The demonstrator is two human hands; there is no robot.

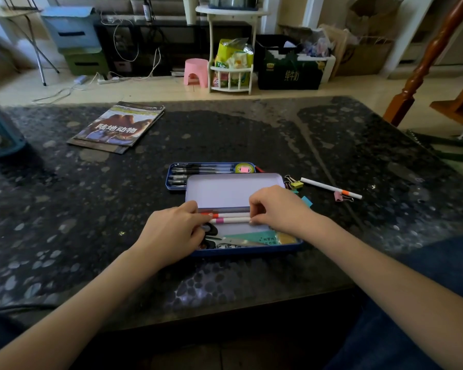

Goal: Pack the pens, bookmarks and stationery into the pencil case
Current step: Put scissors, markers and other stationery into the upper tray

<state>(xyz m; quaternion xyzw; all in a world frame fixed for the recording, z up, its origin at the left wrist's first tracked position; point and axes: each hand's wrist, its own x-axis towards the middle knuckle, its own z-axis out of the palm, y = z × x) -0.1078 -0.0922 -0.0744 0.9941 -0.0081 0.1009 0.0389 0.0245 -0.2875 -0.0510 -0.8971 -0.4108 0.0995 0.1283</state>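
The blue pencil case lies open on the dark table, right between the 2 hands. The left hand pinches the left ends of 2 white pens inside the case, and the right hand pinches their right ends. One pen has a red band, the other a pink band. Below the pens in the case lie scissors and green paper. The case lid stands up behind the pens. Behind the case sits a blue tray of black pens. Right of the case lie a yellow clip, a white pen and a pink clip
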